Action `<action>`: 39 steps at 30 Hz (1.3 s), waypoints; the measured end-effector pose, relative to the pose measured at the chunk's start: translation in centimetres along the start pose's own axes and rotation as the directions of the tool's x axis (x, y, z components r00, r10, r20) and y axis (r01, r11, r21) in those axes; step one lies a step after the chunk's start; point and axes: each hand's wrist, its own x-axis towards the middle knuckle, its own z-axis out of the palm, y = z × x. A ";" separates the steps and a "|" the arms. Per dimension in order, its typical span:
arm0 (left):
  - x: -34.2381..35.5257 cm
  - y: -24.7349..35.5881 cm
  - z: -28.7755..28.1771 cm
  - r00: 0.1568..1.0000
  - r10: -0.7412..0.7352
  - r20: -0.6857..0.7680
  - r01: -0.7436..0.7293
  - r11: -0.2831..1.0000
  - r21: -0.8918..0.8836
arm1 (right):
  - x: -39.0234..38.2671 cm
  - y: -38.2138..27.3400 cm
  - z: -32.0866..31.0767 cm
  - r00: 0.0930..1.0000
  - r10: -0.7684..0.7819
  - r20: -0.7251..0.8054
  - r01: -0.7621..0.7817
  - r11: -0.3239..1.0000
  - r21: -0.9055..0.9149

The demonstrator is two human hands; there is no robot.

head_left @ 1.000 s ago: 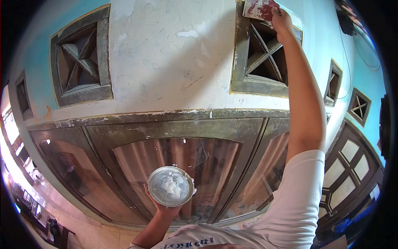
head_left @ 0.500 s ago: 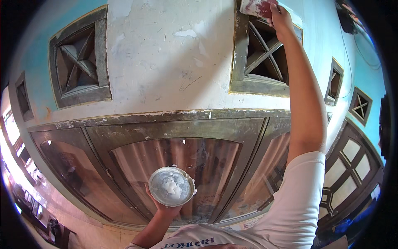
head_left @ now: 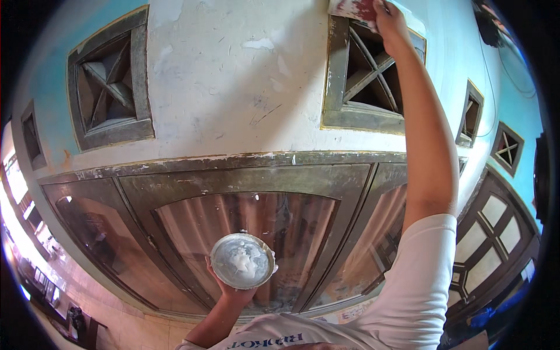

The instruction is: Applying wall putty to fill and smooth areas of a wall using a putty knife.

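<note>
My left hand (head_left: 234, 293) supports a round, shallow metal bowl (head_left: 224, 254) from beneath, low in front of the glazed panel. A lump of white putty (head_left: 244, 265) sits in the bowl, and more is smeared on its rim. High at the upper right, my right hand (head_left: 392, 26) grips a dark red putty scraper (head_left: 357, 8) coated with white. The scraper is by the wall just above a wooden vent frame (head_left: 333, 73); its upper part is cut off by the picture's edge. Whether its blade touches the wall I cannot tell.
The pale wall (head_left: 233, 76) has white patches and scratches. A second wooden vent (head_left: 141, 76) is at the left. Below runs a worn, paint-spotted wooden ledge (head_left: 256, 161) over glazed panels with curtains behind. At the right stands a paned door (head_left: 484, 248).
My right hand and the scraper have shifted slightly left and up. The bowl in my left hand has barely moved.
</note>
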 end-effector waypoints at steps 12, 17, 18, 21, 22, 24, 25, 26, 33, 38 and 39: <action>-0.4 -0.4 -0.9 1.000 -0.014 -0.021 0.013 0.999 -0.049 | -0.3 0.6 -5.5 0.988 0.104 0.115 -0.096 0.993 -0.070; -0.9 0.0 0.3 0.999 0.016 0.049 -0.019 0.998 0.061 | -2.4 -4.0 -5.3 0.999 0.035 -0.024 -0.035 0.999 0.003; -0.6 -0.3 0.1 0.999 -0.024 0.037 0.023 1.000 0.010 | -1.2 -3.8 -7.1 0.998 0.062 0.025 -0.064 0.994 0.086; -0.4 -0.4 -0.8 0.998 0.007 -0.057 -0.009 1.000 -0.030 | -5.0 -10.0 -5.3 0.999 0.019 -0.044 -0.015 0.995 0.098; -0.3 -0.6 -0.6 0.993 0.034 -0.117 -0.037 0.999 -0.027 | -4.1 -9.2 -5.9 0.997 -0.056 -0.055 0.063 0.988 0.142; -0.3 -0.8 -0.3 0.995 -0.014 -0.098 0.010 0.999 -0.045 | -2.7 -8.7 -7.0 0.987 -0.147 -0.065 0.151 0.987 0.055; -0.3 -1.0 0.0 0.995 -0.054 -0.083 0.049 0.997 -0.063 | -2.5 -8.7 -7.4 0.970 -0.236 -0.062 0.235 0.972 -0.025; -0.3 -1.1 0.1 0.995 -0.050 -0.083 0.045 0.997 -0.058 | -3.2 -9.3 -6.9 0.952 -0.297 -0.081 0.291 0.954 -0.073; -0.3 -1.9 -0.4 0.998 -0.042 -0.047 0.041 0.999 -0.024 | -1.6 -5.7 -9.2 0.743 -0.659 -0.119 0.547 0.700 -0.460; -0.6 -1.5 0.3 0.998 -0.061 -0.002 0.061 0.998 -0.006 | -5.2 -7.7 -7.5 0.775 -0.630 -0.050 0.411 0.562 -0.717; -0.7 -1.6 0.2 0.998 -0.050 -0.033 0.050 0.999 -0.020 | -5.1 -7.6 -7.8 0.774 -0.632 -0.049 0.409 0.557 -0.722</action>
